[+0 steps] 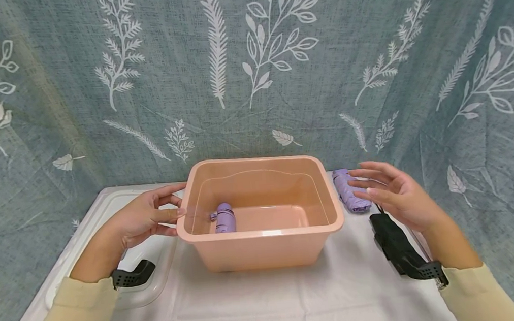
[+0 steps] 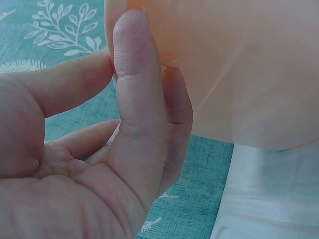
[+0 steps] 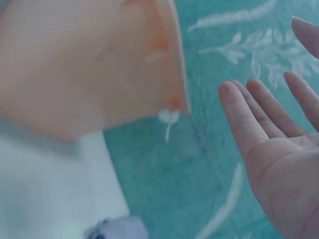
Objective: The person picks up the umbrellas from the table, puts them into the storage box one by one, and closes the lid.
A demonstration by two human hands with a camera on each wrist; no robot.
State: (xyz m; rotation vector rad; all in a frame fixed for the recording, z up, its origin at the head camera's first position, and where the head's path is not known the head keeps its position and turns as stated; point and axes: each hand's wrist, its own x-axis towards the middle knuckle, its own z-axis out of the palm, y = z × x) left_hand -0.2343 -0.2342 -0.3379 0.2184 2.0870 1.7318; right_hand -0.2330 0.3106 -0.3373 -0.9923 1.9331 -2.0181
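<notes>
Leaf-printed teal cloth (image 1: pixel 161 62) hangs behind a white-covered tabletop (image 1: pixel 246 304), where a peach-colored plastic bin (image 1: pixel 265 251) takes the middle, up toward the back edge. Whether its base rests flat or is slightly raised is hard to tell from where I stand. Inside, against the left wall, lies a purple rolled bundle (image 1: pixel 225 222) with a short strap.

A person's left hand (image 1: pixel 147 216) has the bin by its left rim, its grip a light pinch of thumb and fingers. Across from it, the right hand (image 1: pixel 404 196) hangs in the air with fingers spread and loosely bent, its grip released and nothing in it, well apart from the bin's right side.

Just beyond the bin, near the back right corner, sits a second purple bundle (image 1: pixel 347 193), crinkled and outside the container. Nearer the right edge lies a long black object (image 1: pixel 392 240). A pale, shallow lid or tray (image 1: pixel 166 255) lies along the left edge, under the left forearm.

By my reading, the work is partly done: one bundle is in, while two items lie outside and nothing covers the bin.
</notes>
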